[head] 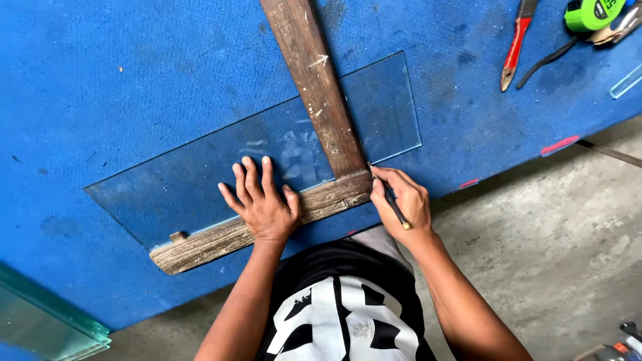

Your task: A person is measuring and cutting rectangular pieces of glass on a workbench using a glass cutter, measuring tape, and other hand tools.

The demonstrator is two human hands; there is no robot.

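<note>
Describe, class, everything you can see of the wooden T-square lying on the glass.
The wooden T-square is worn, weathered brown timber with pale scuffs. Its long blade runs from the far table edge down across the clear glass sheet. Its crosspiece lies along the sheet's near edge on the blue table. The left hand presses flat where crosspiece meets glass. The right hand holds a thin cutter at the corner where blade meets crosspiece.

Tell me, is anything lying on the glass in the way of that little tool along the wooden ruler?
Nothing visible does. The right hand holds the thin tool at the near edge of the glass sheet, beside the wooden square. The glass along that edge looks bare. The left hand presses on the other side.
</note>
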